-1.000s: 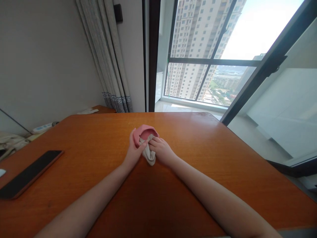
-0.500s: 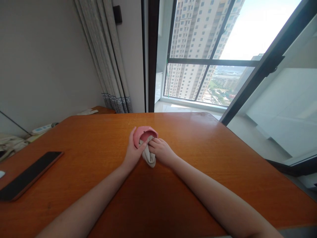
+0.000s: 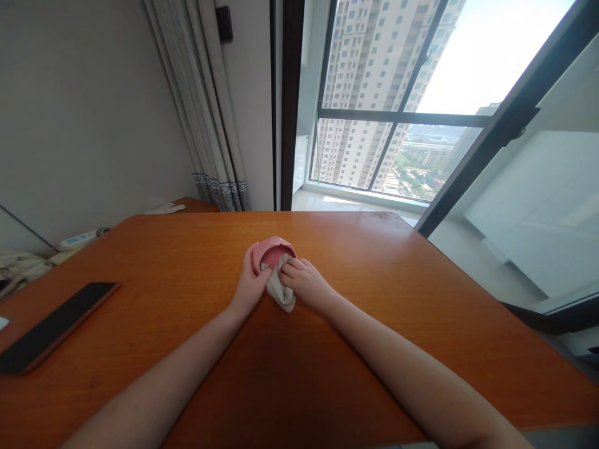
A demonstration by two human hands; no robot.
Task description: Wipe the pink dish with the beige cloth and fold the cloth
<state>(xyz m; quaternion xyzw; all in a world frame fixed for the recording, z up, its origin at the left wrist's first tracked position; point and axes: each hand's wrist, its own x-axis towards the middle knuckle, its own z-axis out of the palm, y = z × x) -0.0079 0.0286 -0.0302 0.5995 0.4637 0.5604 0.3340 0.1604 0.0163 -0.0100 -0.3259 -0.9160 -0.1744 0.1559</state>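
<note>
My left hand [image 3: 251, 279] grips the left side of a pink bowl [image 3: 271, 244], fingers behind it and thumb at the near rim. The bowl is tilted, its opening facing me. A light grey cloth [image 3: 281, 293] is bunched at the bowl's near edge and hangs down in front. My right hand [image 3: 304, 282] is closed on the cloth, its fingertips at the bowl's right rim. Part of the cloth is tucked inside the bowl, and the right fingertips are partly hidden in its folds.
Both forearms rest over a brown wooden table [image 3: 187, 249]. A long dark flat pad [image 3: 56, 324] lies at the left. Beyond the left edge are a white power strip [image 3: 79, 239] and some fabric [image 3: 21, 271]. A grey curtain [image 3: 201, 112] and a window stand behind.
The bowl has turned slightly in my left hand, the notch on its rim shifting to the right. My right hand and the cloth have moved only a little.
</note>
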